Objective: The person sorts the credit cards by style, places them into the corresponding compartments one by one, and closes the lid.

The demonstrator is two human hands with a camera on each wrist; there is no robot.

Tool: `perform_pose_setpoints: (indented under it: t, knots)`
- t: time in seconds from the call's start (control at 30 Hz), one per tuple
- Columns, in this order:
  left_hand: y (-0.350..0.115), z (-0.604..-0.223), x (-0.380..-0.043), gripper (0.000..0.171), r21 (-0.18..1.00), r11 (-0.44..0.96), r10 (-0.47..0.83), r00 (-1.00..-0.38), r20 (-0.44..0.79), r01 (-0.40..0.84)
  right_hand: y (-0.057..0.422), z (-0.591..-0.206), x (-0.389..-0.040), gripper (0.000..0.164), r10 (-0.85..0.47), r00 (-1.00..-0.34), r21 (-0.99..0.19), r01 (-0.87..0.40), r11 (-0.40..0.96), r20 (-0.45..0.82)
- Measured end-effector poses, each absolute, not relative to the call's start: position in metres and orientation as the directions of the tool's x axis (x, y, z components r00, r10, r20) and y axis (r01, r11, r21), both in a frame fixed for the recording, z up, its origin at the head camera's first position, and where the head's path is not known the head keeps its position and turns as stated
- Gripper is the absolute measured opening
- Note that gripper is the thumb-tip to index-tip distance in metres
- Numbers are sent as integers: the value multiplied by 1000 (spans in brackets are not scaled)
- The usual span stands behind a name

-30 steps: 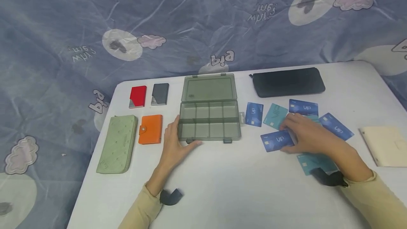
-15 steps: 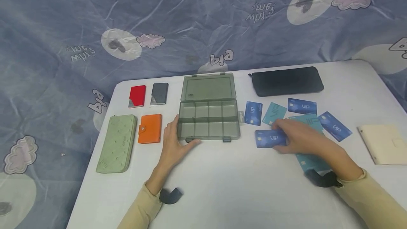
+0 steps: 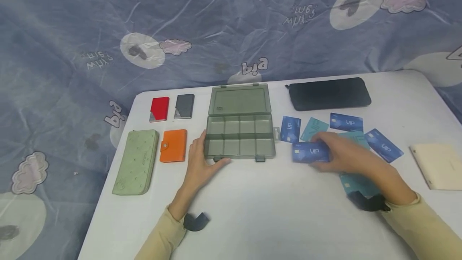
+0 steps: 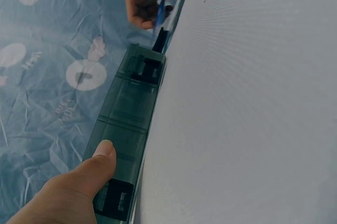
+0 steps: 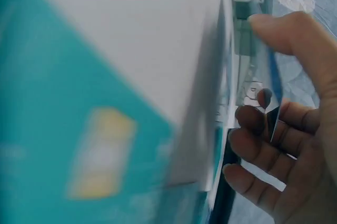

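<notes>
My right hand pinches a blue VIP card between thumb and fingers, right of the box. In the right wrist view, the card is seen nearly edge-on. My left hand rests at the front left corner of an open, green translucent compartment box. Its fingers lie along the box's left side. In the left wrist view, the thumb lies against the front wall beside a dark latch. The lid is folded back flat, and the compartments hold nothing.
Around the right hand lie blue cards and teal cards, some partly hidden. A black pouch and cream wallet are beyond. On the left are a green wallet, orange, red and grey card holders.
My right hand has carried the blue card left and slightly toward the back, turning it level. The left hand has stayed at the box's corner. The head view has shifted slightly.
</notes>
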State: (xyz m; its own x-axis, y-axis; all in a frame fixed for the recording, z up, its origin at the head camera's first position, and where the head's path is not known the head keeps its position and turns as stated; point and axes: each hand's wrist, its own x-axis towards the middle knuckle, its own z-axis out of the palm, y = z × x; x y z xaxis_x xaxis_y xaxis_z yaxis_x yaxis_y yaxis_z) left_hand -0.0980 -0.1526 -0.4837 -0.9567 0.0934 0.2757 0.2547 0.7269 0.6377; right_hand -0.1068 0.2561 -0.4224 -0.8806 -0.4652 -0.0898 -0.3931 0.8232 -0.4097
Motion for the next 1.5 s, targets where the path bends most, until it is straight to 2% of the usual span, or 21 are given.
perform_pose_setpoints:
  t: [0.17, 0.27, 0.47, 0.73, 1.23, 1.37, 1.5]
  knots:
    - [-152, -483, -98, 109, 639, 730, 90, -960, 264, 244, 239, -409, -124, 57, -501, -862, -403, -487, 775, 80]
    - [-153, -484, -97, 109, 640, 731, 84, -962, 260, 237, 218, -402, -139, 55, -519, -843, -409, -527, 745, 140]
    - [-153, -486, -95, 109, 655, 723, 72, -966, 247, 221, 176, -402, -167, 51, -552, -808, -413, -582, 700, 204]
    - [-150, -487, -95, 108, 660, 716, 83, -967, 242, 227, 147, -413, -187, 56, -570, -790, -391, -609, 690, 225]
    - [-153, -484, -96, 107, 648, 728, 75, -965, 250, 225, 144, -427, -191, 54, -598, -754, -370, -655, 659, 271]
    - [-153, -485, -96, 108, 650, 725, 75, -964, 255, 228, 155, -428, -187, 51, -580, -762, -380, -647, 661, 289]
    - [-153, -484, -98, 107, 638, 732, 88, -962, 260, 240, 179, -429, -179, 47, -532, -804, -416, -594, 688, 268]
